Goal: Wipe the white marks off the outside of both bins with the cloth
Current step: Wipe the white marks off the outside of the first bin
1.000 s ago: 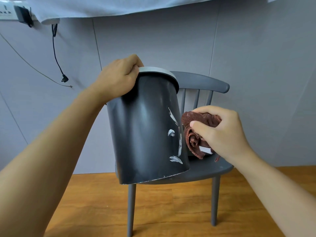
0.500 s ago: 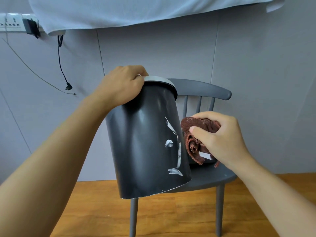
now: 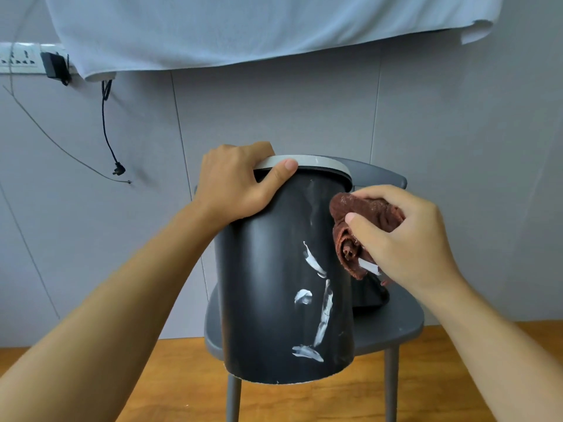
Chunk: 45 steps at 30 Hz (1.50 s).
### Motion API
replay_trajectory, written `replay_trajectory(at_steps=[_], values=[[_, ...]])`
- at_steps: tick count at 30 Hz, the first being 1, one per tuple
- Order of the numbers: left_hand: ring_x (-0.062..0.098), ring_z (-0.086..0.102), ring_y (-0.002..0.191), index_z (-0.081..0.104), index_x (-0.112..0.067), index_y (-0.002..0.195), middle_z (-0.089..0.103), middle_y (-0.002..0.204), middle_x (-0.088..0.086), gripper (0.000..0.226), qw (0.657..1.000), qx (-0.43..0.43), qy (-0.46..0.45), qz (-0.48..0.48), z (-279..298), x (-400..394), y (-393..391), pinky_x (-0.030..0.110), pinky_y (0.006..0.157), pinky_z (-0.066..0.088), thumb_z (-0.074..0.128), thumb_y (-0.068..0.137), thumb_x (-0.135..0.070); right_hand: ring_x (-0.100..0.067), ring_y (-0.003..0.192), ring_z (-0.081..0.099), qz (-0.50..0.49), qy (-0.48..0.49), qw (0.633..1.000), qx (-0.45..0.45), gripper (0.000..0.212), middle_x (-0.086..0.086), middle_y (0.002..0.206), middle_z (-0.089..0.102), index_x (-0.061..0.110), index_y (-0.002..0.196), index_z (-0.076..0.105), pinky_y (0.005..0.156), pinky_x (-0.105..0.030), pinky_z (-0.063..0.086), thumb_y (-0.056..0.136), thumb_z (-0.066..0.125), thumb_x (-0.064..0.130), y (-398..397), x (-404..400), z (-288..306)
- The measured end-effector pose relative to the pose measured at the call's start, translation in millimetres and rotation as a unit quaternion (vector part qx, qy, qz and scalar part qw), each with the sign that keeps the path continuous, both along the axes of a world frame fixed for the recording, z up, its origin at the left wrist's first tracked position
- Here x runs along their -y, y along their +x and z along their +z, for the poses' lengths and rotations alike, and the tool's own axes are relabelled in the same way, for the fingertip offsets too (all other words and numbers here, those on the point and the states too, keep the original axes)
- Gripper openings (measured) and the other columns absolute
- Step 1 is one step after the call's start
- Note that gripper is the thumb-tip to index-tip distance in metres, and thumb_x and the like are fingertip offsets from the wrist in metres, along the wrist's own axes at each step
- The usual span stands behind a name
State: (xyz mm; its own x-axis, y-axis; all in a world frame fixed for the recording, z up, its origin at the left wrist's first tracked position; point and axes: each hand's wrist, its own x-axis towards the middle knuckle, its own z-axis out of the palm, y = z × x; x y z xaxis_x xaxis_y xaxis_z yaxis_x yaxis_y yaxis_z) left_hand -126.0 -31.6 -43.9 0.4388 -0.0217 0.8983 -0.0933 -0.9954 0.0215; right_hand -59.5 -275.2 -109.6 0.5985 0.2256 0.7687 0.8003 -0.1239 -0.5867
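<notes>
Left hand (image 3: 234, 184) grips marked bin (image 3: 274, 284) by rim; right hand (image 3: 405, 239) clutches cloth (image 3: 350, 226) against bin's side, above chair (image 3: 396, 327).

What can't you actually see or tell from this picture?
Head view only:
- Second bin: mostly hidden behind the held dark bin; any marks on it are unseen.
- Held bin's far side and inside: turned away.
- Left hand fingers: curled over the rim, out of sight.
- Cloth: partly covered by the right hand.

We note a grey chair (image 3: 396, 324) standing on the wooden floor (image 3: 426, 391), a second dark bin (image 3: 370, 295) resting on its seat behind the held one.
</notes>
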Motion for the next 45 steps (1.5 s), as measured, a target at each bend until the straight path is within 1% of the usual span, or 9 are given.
replay_trajectory(at_steps=[8, 13, 16, 19, 26, 31, 37, 42, 45], values=[[0.022, 0.045, 0.051, 0.056, -0.016, 0.072, 0.042, 0.051, -0.004, 0.052, 0.999, -0.01, -0.03, -0.027, -9.4, 10.4, 9.4, 0.034, 0.053, 0.034, 0.041, 0.09, -0.063, -0.015, 0.087, 0.065, -0.102, -0.001, 0.993, 0.054, 0.024, 0.003, 0.096, 0.068, 0.022, 0.109, 0.079, 0.084, -0.03, 0.053, 0.086, 0.079, 0.015, 8.1, -13.3, -2.3], [0.013, 0.044, 0.049, 0.057, -0.019, 0.072, 0.041, 0.048, -0.003, 0.05, 0.999, -0.004, -0.034, -0.022, -11.9, 7.0, 8.3, 0.032, 0.053, 0.029, 0.039, 0.091, -0.063, -0.009, 0.082, 0.056, -0.115, 0.022, 0.989, 0.089, 0.02, 0.001, 0.093, 0.064, 0.021, 0.107, 0.079, 0.077, -0.009, 0.043, 0.088, 0.078, 0.014, 4.1, -31.1, 6.1], [0.016, 0.045, 0.049, 0.061, -0.019, 0.075, 0.041, 0.047, -0.003, 0.051, 0.999, 0.001, -0.031, -0.02, -13.0, 8.3, 5.7, 0.034, 0.054, 0.033, 0.037, 0.092, -0.061, -0.012, 0.084, 0.058, -0.102, -0.008, 0.984, 0.145, 0.021, 0.004, 0.095, 0.061, 0.023, 0.108, 0.077, 0.076, -0.019, 0.047, 0.087, 0.076, 0.021, -5.7, -37.3, 9.6], [0.013, 0.043, 0.048, 0.062, -0.02, 0.076, 0.039, 0.047, -0.005, 0.048, 0.999, 0.006, -0.025, -0.026, -12.8, 8.4, 3.0, 0.032, 0.052, 0.033, 0.038, 0.093, -0.059, -0.009, 0.083, 0.06, -0.067, -0.043, 0.983, 0.168, 0.023, 0.008, 0.095, 0.06, 0.029, 0.107, 0.076, 0.075, -0.016, 0.047, 0.085, 0.073, 0.027, -11.6, -35.4, 11.1], [0.014, 0.04, 0.047, 0.064, -0.022, 0.076, 0.038, 0.046, -0.008, 0.048, 0.999, 0.029, -0.016, -0.012, -12.4, 11.6, 5.2, 0.029, 0.05, 0.032, 0.038, 0.094, -0.059, -0.017, 0.084, 0.058, -0.137, -0.018, 0.988, 0.073, 0.015, 0.005, 0.092, 0.06, 0.022, 0.1, 0.073, 0.077, -0.029, 0.046, 0.086, 0.078, 0.02, 3.1, -32.0, 15.3], [0.012, 0.038, 0.046, 0.062, -0.022, 0.074, 0.035, 0.045, -0.01, 0.048, 0.999, 0.031, -0.005, -0.015, -12.5, 10.9, 5.4, 0.028, 0.049, 0.029, 0.039, 0.095, -0.058, -0.008, 0.085, 0.057, -0.052, -0.083, 0.983, 0.157, 0.018, 0.01, 0.097, 0.057, 0.03, 0.102, 0.07, 0.075, -0.018, 0.045, 0.084, 0.073, 0.029, -13.8, -31.7, 15.1], [0.014, 0.04, 0.046, 0.065, -0.021, 0.075, 0.038, 0.045, -0.007, 0.05, 0.999, 0.031, -0.015, -0.021, -12.3, 10.7, 4.9, 0.03, 0.05, 0.031, 0.038, 0.093, -0.059, -0.007, 0.083, 0.053, -0.077, -0.04, 0.985, 0.15, 0.016, 0.007, 0.091, 0.06, 0.023, 0.099, 0.07, 0.076, -0.009, 0.04, 0.084, 0.075, 0.023, 4.2, -31.5, 22.8], [0.009, 0.039, 0.045, 0.057, -0.023, 0.071, 0.036, 0.045, -0.005, 0.046, 0.998, 0.029, -0.036, -0.034, -13.4, 2.6, 2.6, 0.027, 0.052, 0.023, 0.039, 0.093, -0.059, -0.004, 0.092, 0.059, -0.047, -0.024, 0.993, 0.101, 0.015, 0.007, 0.093, 0.065, 0.021, 0.097, 0.073, 0.08, -0.011, 0.043, 0.086, 0.077, 0.012, 16.0, -21.6, 12.2], [0.01, 0.039, 0.045, 0.052, -0.024, 0.07, 0.036, 0.044, -0.004, 0.044, 0.999, 0.028, -0.036, -0.025, -13.8, -0.5, 3.6, 0.027, 0.052, 0.023, 0.038, 0.093, -0.06, -0.008, 0.094, 0.062, 0.014, -0.081, 0.983, 0.163, 0.02, 0.005, 0.099, 0.063, 0.021, 0.103, 0.075, 0.084, -0.021, 0.049, 0.084, 0.076, 0.015, 7.0, -16.5, 4.1]])
